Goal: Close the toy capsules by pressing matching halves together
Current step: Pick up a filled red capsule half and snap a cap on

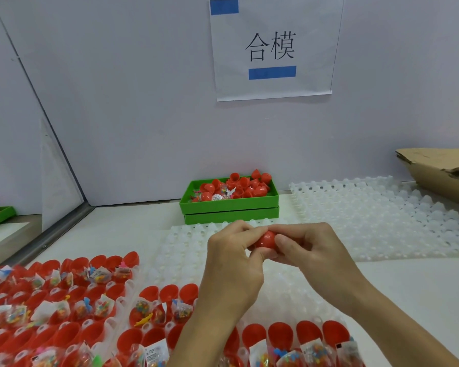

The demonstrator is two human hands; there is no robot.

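Note:
A red toy capsule [266, 240] is held between both hands above the white holder tray [180, 250]. My left hand [231, 263] grips its left side with curled fingers and thumb. My right hand [305, 247] pinches its right side, thumb in front. Most of the capsule is hidden by the fingers, so its seam cannot be seen. Several open red capsule halves [96, 308] stand in the tray at the lower left and along the bottom, many holding small bagged toys [101, 276].
A green bin [228, 205] with red capsule halves and toy bags sits against the back wall. A second white holder tray [382, 215] lies at the right, a cardboard box [440, 168] beyond it. A paper sign [273, 46] hangs on the wall.

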